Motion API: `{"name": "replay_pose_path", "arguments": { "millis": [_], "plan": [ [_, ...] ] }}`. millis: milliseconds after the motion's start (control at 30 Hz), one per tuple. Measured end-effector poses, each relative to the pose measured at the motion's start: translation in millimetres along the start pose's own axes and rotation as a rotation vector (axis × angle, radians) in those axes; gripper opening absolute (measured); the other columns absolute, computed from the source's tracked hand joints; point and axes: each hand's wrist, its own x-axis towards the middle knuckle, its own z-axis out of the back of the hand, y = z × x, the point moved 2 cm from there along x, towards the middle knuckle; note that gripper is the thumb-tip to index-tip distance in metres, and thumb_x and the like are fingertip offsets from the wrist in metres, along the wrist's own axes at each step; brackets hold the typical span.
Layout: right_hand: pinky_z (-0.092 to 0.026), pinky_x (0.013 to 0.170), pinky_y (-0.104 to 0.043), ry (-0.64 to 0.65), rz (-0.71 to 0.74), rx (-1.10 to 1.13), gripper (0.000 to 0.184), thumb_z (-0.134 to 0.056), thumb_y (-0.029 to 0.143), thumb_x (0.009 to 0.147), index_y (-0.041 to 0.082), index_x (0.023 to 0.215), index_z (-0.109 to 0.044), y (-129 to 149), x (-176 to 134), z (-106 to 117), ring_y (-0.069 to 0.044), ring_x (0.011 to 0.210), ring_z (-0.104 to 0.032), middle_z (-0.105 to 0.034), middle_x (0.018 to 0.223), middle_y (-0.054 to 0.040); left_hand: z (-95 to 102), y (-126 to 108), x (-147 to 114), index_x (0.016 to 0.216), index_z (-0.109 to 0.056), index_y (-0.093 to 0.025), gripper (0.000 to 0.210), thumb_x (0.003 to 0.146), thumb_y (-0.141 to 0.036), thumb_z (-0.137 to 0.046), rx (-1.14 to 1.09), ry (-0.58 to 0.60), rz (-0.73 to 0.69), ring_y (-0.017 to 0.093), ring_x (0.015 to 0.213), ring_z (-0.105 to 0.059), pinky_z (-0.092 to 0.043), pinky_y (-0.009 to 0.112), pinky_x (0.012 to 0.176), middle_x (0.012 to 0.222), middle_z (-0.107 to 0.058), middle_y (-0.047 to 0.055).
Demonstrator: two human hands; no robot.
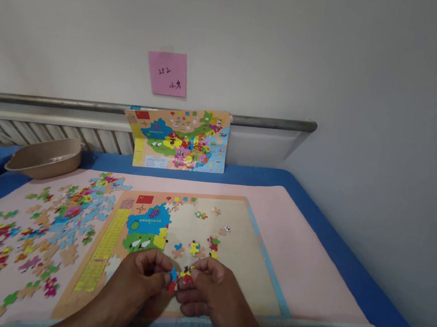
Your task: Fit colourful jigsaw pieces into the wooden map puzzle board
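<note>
Near the front edge of the puzzle board (pixel 243 268), both hands are close together, thumbs and fingers pinched. Between the fingertips of my left hand (pixel 136 278) is a blue and red puzzle piece (pixel 173 276). My right hand (pixel 216 291) grips a red and yellow puzzle piece (pixel 186 277), just beside the left one. Joined pieces fill the board's left part, with a blue region (pixel 150 220) and a yellow strip (pixel 106 248). Loose pieces lie just beyond my fingers, among them a yellow piece (pixel 194 247) and a red and green piece (pixel 213 243).
Many loose puzzle pieces (pixel 68 211) spread over the pink sheet (pixel 310 268) left of the board. A brown basin (pixel 47 160) stands at the back left. The printed map picture (pixel 184 141) leans against the wall rail (pixel 275 123), below a pink note (pixel 167 74).
</note>
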Motion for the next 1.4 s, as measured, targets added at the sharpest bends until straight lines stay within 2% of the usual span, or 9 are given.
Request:
{"name": "replay_pose_path", "arguments": {
  "millis": [167, 333, 467, 533, 700, 900, 1133, 1300, 1400],
  "plan": [
    [-0.049, 0.056, -0.027, -0.011, 0.002, -0.06, 0.047, -0.076, 0.051, 0.067, 0.021, 0.097, -0.055, -0.8, 1.8, 0.4, -0.016, 0.058, -0.065, -0.07, 0.076, -0.0024, 1.4, 2.5, 2.0, 0.065, -0.064, -0.015, 0.028, 0.051, -0.031, -0.082, -0.04, 0.01, -0.004, 0.007, 0.04, -0.043, -0.029, 0.019, 0.043, 0.048, -0.058, -0.002],
    [-0.044, 0.052, -0.025, -0.008, 0.115, -0.211, 0.036, -0.065, 0.048, 0.075, 0.021, 0.098, -0.057, 5.2, -4.7, 5.2, -0.018, 0.066, -0.064, -0.069, 0.08, -0.0045, 2.0, 1.1, 3.1, 0.065, -0.063, -0.015, 0.031, 0.049, -0.032, -0.083, -0.034, 0.012, -0.006, 0.007, 0.038, -0.043, -0.029, 0.019, 0.04, 0.048, -0.057, -0.002],
    [-0.035, 0.056, -0.024, 0.01, 0.29, -0.494, 0.015, -0.055, 0.037, 0.086, 0.022, 0.086, -0.057, 10.7, -11.1, 11.6, -0.014, 0.065, -0.056, -0.062, 0.072, 0.001, 0.4, 0.0, 1.6, 0.068, -0.061, -0.018, 0.035, 0.05, -0.036, -0.083, -0.054, 0.01, 0.04, 0.008, 0.031, -0.038, -0.026, 0.02, 0.034, 0.043, -0.053, -0.005],
    [-0.032, 0.057, -0.026, 0.003, 0.374, -0.678, 0.015, -0.052, 0.032, 0.09, 0.022, 0.081, -0.057, 12.9, -14.5, 13.5, -0.013, 0.062, -0.049, -0.054, 0.065, 0.0035, -0.2, -0.8, 0.8, 0.069, -0.06, -0.018, 0.036, 0.05, -0.037, -0.083, -0.066, 0.007, 0.044, 0.007, 0.03, -0.036, -0.025, 0.019, 0.032, 0.043, -0.053, -0.005],
    [-0.035, 0.068, -0.029, -0.06, 0.527, -1.003, 0.012, -0.052, 0.025, 0.088, 0.021, 0.079, -0.059, 18.5, -19.5, 16.3, -0.017, 0.076, -0.053, -0.06, 0.081, -0.0006, 0.4, -4.8, -1.9, 0.07, -0.061, -0.018, 0.036, 0.049, -0.035, -0.085, -0.084, 0.016, 0.056, 0.007, 0.03, -0.037, -0.026, 0.019, 0.033, 0.045, -0.052, -0.007],
    [-0.035, 0.071, -0.03, -0.059, 0.506, -1.203, 0.014, -0.052, 0.023, 0.09, 0.021, 0.079, -0.06, 22.8, -16.2, 21.8, -0.018, 0.079, -0.056, -0.065, 0.085, -0.0027, 2.4, -10.4, -1.5, 0.067, -0.061, -0.018, 0.031, 0.05, -0.034, -0.081, -0.048, 0.005, 0.03, 0.007, 0.031, -0.039, -0.027, 0.019, 0.034, 0.044, -0.053, -0.005],
    [-0.033, 0.069, -0.03, -0.059, 0.431, -1.372, 0.012, -0.054, 0.025, 0.092, 0.021, 0.082, -0.059, 29.4, -15.4, 28.3, -0.018, 0.077, -0.056, -0.065, 0.085, -0.0028, 3.4, -2.2, 1.8, 0.07, -0.062, -0.018, 0.031, 0.052, -0.036, -0.08, -0.049, 0.013, 0.032, 0.007, 0.031, -0.038, -0.027, 0.019, 0.034, 0.043, -0.052, -0.006],
    [-0.037, 0.074, -0.031, -0.243, 0.469, -1.395, 0.013, -0.049, 0.025, 0.095, 0.02, 0.091, -0.06, 50.9, -3.3, 45.9, -0.021, 0.087, -0.058, -0.064, 0.095, -0.0061, 2.8, 2.0, 2.6, 0.07, -0.06, -0.019, 0.031, 0.054, -0.037, -0.08, -0.079, 0.036, 0.036, 0.006, 0.029, -0.033, -0.022, 0.019, 0.033, 0.04, -0.047, -0.007],
    [-0.039, 0.08, -0.031, -0.271, 0.506, -1.386, 0.016, -0.054, 0.026, 0.094, 0.019, 0.106, -0.061, 60.1, 5.3, 51.8, -0.022, 0.096, -0.059, -0.063, 0.105, -0.0077, 3.2, 1.3, 4.0, 0.069, -0.061, -0.017, 0.032, 0.052, -0.034, -0.082, -0.061, 0.021, 0.0, 0.007, 0.032, -0.039, -0.025, 0.019, 0.036, 0.044, -0.05, -0.006]
  ]
}}
